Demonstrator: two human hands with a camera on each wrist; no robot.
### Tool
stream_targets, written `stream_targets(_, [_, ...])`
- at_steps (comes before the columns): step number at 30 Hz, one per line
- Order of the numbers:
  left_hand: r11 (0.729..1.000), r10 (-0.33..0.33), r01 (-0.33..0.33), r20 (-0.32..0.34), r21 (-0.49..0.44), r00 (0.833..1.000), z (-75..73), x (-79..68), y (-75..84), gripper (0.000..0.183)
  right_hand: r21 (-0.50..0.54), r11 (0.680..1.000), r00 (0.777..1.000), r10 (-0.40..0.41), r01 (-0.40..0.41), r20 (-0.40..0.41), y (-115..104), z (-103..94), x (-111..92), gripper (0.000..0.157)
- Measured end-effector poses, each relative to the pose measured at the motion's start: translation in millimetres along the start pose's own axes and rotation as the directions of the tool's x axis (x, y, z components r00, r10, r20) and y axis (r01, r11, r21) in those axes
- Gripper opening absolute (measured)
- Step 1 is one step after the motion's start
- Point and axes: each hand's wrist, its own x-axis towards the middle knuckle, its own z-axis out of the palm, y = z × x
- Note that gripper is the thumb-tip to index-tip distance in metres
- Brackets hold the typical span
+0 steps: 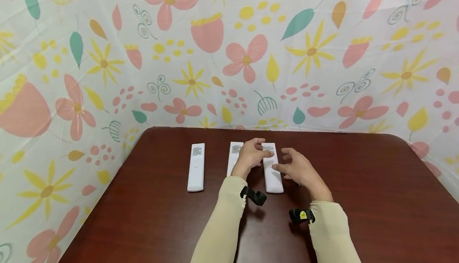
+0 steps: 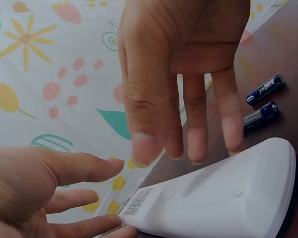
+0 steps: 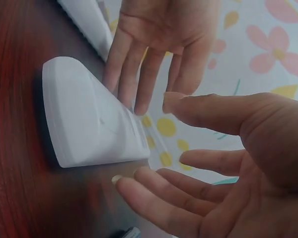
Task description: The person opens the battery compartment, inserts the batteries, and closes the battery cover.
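Observation:
A white remote control (image 1: 273, 179) lies back side up on the table, a printed code label at its far end. Both hands hover about it with nothing held. My left hand (image 1: 250, 154) is at its left, fingers loosely bent near the label end. On the other side, my right hand (image 1: 300, 169) has its fingers spread and thumb toward the remote. Palms face each other across it in the right wrist view. Two dark blue batteries (image 2: 265, 89) lie beside the remote in the left wrist view; in the head view my right hand mostly hides them.
Two more white remotes lie to the left: a middle one (image 1: 233, 157), partly covered by my left hand and forearm, and a far-left one (image 1: 196, 171). The brown wooden table (image 1: 161, 215) meets a flower-patterned cloth (image 1: 251, 95) at its back edge.

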Motion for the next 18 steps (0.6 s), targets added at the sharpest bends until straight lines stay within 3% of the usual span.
stream_targets(6, [0.998,-0.05,0.049,-0.019,-0.036,0.999,1.9,-1.0,-4.0,0.069,0.015,1.0,1.0,0.02,-0.02,0.015,1.0,6.7,0.4,0.077])
stream_targets(12, [0.995,-0.045,0.046,0.014,-0.085,0.999,1.9,-2.9,-7.0,0.068,-0.006,1.0,1.0,0.017,-0.017,0.01,3.0,7.1,2.9,0.076])
stream_targets(18, [0.994,-0.038,0.04,0.029,-0.099,0.999,0.7,-1.4,-10.0,0.065,0.039,0.999,1.0,0.015,-0.016,0.022,5.5,10.8,5.9,0.073])
